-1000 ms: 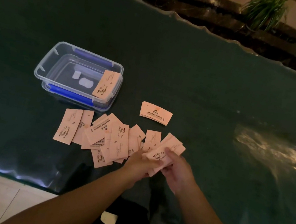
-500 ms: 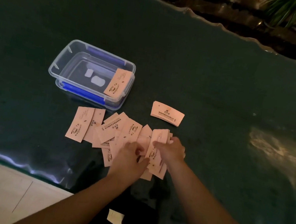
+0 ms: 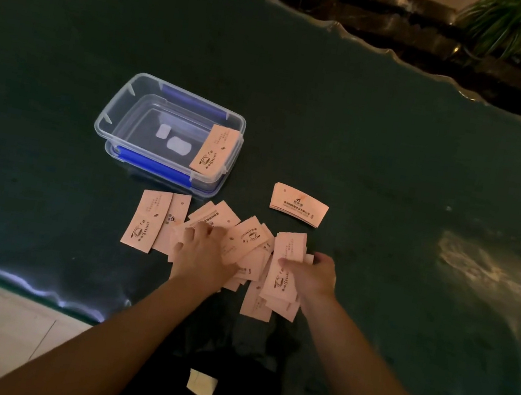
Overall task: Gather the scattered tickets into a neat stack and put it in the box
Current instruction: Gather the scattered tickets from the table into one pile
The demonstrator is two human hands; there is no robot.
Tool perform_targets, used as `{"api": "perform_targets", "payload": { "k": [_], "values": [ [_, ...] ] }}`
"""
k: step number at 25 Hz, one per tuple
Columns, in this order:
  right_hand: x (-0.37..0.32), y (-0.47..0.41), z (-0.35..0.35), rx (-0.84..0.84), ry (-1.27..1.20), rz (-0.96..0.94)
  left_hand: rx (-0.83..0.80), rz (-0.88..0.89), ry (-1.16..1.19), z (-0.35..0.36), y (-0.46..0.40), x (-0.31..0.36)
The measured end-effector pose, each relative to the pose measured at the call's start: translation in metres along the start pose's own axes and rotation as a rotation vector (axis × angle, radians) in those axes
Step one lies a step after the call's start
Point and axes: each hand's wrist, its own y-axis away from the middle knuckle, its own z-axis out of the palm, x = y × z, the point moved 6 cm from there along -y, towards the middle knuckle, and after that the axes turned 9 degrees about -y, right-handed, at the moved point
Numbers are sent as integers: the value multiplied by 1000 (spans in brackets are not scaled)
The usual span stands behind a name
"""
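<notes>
Far out to the left of the left hand (image 3: 206,253), 2 tickets (image 3: 145,223) lie flat and overlapping on the bench (image 3: 396,150), not yet touched. Beyond that hand and a little to its left sits the clear box (image 3: 118,116) with blue clips, and 1 ticket (image 3: 214,150) leans against its right-hand wall.

The left hand, which a second ago was drawn in close against the right one, has now spread out over the loose fan of tickets (image 3: 246,236), palm down and fingers splayed, pressing on them rather than gripping any. That reads as a sweep: it looks set to rake the fan toward the right hand.

The right hand (image 3: 314,277) has come down from its raised hold and now rests low at the bench, thumb on top of a rough bundle (image 3: 285,269), fingers curled around its far edge, clamped on it. The bundle is uneven, with lower slips poking out toward the person.

Beyond the right hand, well apart from it, a small squared stack (image 3: 299,205) lies by itself.

So the gathering is only partly done: the fan, the 2 outliers and the small stack all have to be joined and squared before anything goes into the box.
</notes>
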Motion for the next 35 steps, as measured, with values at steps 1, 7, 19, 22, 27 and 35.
{"api": "perform_targets", "payload": {
  "k": [1,7,19,22,27,35],
  "values": [
    [2,1,-3,-9,-23,13,-7,23,6,-2,0,-1],
    [-14,4,-18,-154,-87,-46,-49,158,67,-12,0,-1],
    [-57,38,59,-596,570,-333,-199,-343,865,12,60,-41],
    [-51,37,74,-588,670,-390,-298,-427,1130,31,72,-33],
    [-39,36,78,-482,815,-457,-360,-369,1213,33,73,-15],
    [-9,46,75,-536,427,-323,-371,-255,1184,25,68,7]
  ]
}}
